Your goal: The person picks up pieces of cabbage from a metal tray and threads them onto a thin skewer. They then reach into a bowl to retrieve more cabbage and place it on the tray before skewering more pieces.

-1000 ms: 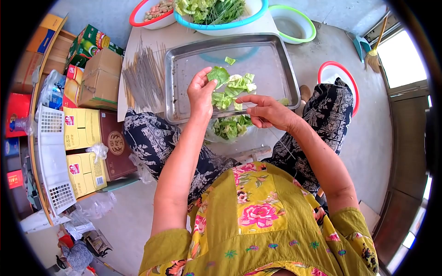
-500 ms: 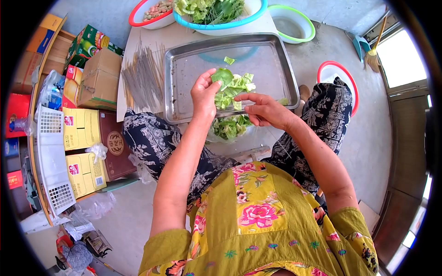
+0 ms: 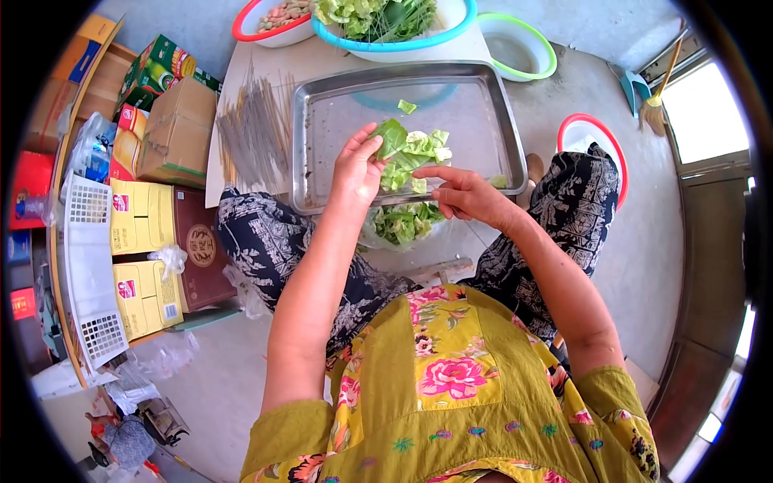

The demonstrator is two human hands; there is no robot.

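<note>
A green lettuce leaf (image 3: 392,138) is pinched between the thumb and fingers of my left hand (image 3: 358,165), above the metal tray (image 3: 322,181). My right hand (image 3: 471,196) is over the tray's near edge, its index finger stretched toward the leaf pieces and its other fingers curled in a pinch. A thin skewer runs back from that hand toward my lap in the earlier view; here it is barely visible. Torn lettuce pieces (image 3: 427,146) lie in the tray between my hands, with a small scrap (image 3: 407,106) farther back.
Many thin skewers (image 3: 254,133) lie left of the tray. Behind it stand a blue-rimmed basin (image 3: 394,50) of greens and a red-rimmed bowl (image 3: 270,30) of peanuts. More lettuce (image 3: 407,223) sits below the near edge. Boxes (image 3: 173,133) fill the left shelf.
The leaf in my left hand has tilted and turned a darker side to view. My right hand stays nearly in place. The whole view has shifted slightly.
</note>
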